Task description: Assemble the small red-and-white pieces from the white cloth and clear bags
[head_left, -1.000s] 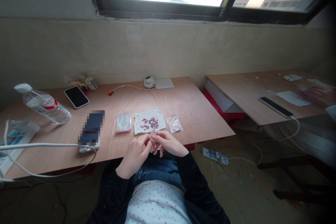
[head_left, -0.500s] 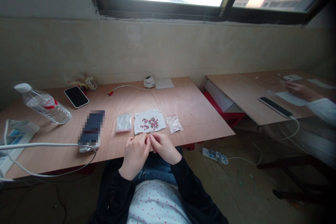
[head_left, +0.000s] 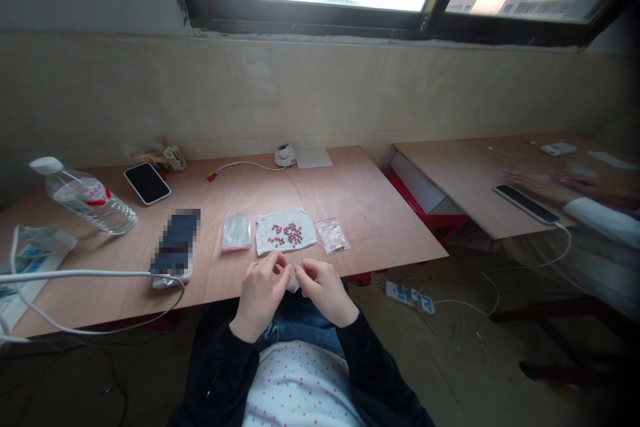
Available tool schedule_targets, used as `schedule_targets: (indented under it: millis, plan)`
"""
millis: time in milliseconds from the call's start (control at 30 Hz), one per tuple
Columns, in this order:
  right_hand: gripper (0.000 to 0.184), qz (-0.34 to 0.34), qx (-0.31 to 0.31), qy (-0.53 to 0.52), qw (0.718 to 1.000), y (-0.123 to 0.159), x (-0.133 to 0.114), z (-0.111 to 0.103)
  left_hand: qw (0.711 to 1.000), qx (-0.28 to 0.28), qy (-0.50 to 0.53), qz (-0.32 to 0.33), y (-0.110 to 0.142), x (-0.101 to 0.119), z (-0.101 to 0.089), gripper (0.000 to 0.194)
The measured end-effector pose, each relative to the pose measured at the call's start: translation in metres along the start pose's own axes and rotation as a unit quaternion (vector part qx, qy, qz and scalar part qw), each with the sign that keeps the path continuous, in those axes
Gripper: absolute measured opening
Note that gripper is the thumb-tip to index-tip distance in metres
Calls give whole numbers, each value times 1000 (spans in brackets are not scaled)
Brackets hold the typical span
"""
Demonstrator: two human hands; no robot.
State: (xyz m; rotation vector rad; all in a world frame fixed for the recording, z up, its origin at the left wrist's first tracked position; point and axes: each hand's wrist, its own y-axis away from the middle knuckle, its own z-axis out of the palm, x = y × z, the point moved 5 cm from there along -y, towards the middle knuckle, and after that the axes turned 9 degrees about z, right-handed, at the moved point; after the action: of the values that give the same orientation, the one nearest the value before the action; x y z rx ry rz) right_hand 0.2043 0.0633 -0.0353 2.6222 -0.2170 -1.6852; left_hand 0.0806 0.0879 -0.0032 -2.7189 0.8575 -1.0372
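Observation:
My left hand [head_left: 261, 290] and my right hand [head_left: 326, 288] meet at the table's front edge, fingers pinched. Between them hangs a small clear plastic bag [head_left: 293, 284], gripped from both sides; its contents I cannot make out. Just beyond my fingers lies a white cloth [head_left: 265, 223] with several small pink and dark metallic pieces [head_left: 293, 234] scattered on it. To its left sits a stack of clear zip bags [head_left: 237, 232]. On its right is a clear zip bag [head_left: 333, 235] with small items inside.
On the left are a water bottle [head_left: 90, 197], a phone [head_left: 147, 183], a blurred-out device [head_left: 176, 243] and white cables [head_left: 75, 275]. A dome camera [head_left: 285, 155] stands at the back. At the right table, a person's blurred hand [head_left: 575, 180] is above another phone [head_left: 526, 203].
My hands have moved slightly apart, and the small plastic bag between them shows more clearly. The other person's hand has moved nearer the phone on the right table.

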Motion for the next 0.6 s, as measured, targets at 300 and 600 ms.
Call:
schedule_targets:
  millis: [300,600]
  plan:
    - [34,15,57,-9,998,13,13,-8,999,-34,25,3,5,11,18,19]
    - [32,49,26,-181,982,16,21,3,993,16,-91,71,4,18,17,23]
